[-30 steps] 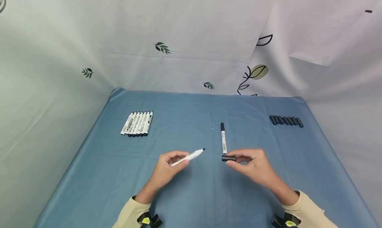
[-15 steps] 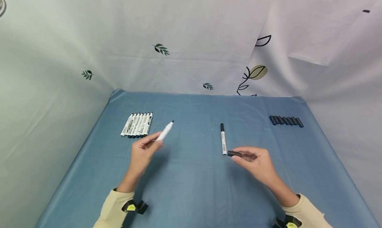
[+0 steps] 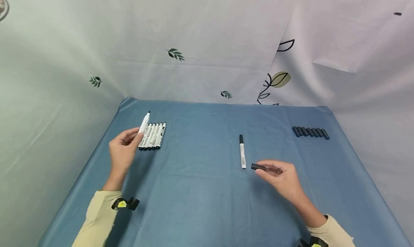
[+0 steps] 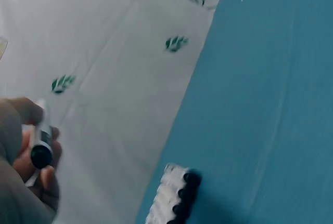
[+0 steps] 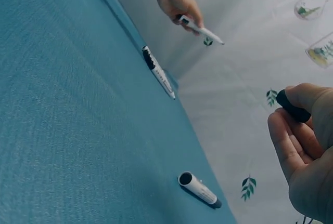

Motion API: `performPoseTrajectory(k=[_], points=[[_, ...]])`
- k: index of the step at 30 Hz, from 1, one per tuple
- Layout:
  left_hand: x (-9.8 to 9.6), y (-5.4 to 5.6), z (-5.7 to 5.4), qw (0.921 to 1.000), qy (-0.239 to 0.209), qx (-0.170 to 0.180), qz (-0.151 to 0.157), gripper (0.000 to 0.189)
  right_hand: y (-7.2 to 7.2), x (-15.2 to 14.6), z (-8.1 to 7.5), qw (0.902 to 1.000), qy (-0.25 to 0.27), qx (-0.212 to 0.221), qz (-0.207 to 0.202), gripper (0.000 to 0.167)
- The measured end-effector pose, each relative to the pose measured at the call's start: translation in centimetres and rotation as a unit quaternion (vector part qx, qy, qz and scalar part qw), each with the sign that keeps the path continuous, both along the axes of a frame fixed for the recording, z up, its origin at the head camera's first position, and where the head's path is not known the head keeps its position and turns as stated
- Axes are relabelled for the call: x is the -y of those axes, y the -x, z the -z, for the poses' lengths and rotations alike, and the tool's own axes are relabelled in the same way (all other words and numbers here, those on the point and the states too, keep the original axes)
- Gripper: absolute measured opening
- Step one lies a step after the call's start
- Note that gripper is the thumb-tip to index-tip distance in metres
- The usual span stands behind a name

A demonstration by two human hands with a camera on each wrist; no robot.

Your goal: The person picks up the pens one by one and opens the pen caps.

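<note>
My left hand [image 3: 123,150] pinches an uncapped white marker [image 3: 144,122] between thumb and fingers, its dark tip pointing up and away. In the head view this marker overlaps the left side of a row of several uncapped white markers [image 3: 154,136] on the cloth. The left wrist view shows the marker's black end [image 4: 41,156] toward the camera. With thumb and fingertips my right hand [image 3: 281,177] holds a black marker cap [image 3: 258,167], raised over the cloth. Just left of that cap lies a capped marker [image 3: 242,155], its black cap pointing away.
A blue cloth [image 3: 200,204] covers the table. Several black caps [image 3: 311,132] lie side by side in a row at the back right. Pale printed curtains [image 3: 200,31] rise behind the table and on both sides.
My left hand has carried the uncapped marker from the middle to the left, up to the marker row, turning it more upright. The right hand with the cap has shifted slightly right.
</note>
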State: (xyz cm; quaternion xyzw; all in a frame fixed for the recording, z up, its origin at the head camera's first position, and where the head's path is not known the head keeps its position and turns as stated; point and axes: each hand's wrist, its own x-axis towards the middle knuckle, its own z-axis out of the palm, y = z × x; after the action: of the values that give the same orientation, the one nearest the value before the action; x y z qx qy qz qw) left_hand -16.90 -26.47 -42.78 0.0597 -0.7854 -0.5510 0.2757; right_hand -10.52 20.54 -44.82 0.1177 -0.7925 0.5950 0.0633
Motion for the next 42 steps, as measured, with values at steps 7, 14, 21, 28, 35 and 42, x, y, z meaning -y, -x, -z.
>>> performPoseTrajectory(k=[7, 14, 21, 28, 35, 42], points=[[3.6, 1.4, 1.7, 0.994, 0.045, 0.091, -0.043, 0.034, -0.3, -0.2, 0.5, 0.9998, -0.002, 0.004, 0.018, 0.02], [6.1, 2.5, 3.6, 0.9813, 0.061, 0.16, -0.087, 0.037, -0.8, -0.4, 1.0, 0.9995, 0.004, 0.017, 0.028, 0.02], [7.5, 3.1, 5.2, 0.9713, 0.079, 0.2, -0.101, 0.04, -1.4, -0.4, 1.4, 0.9983, 0.007, 0.041, 0.042, 0.021], [8.1, 4.4, 6.4, 0.9624, 0.086, 0.239, -0.097, 0.043, -1.9, -0.2, 1.3, 0.9977, 0.0, 0.047, 0.05, 0.022], [7.9, 5.3, 6.7, 0.9615, 0.098, 0.243, -0.081, 0.043, -2.2, -0.1, 1.1, 0.9974, -0.011, 0.043, 0.057, 0.021], [8.4, 5.3, 6.9, 0.962, 0.103, 0.246, -0.058, 0.045, -2.0, 0.0, 0.9, 0.998, -0.013, 0.035, 0.052, 0.02]])
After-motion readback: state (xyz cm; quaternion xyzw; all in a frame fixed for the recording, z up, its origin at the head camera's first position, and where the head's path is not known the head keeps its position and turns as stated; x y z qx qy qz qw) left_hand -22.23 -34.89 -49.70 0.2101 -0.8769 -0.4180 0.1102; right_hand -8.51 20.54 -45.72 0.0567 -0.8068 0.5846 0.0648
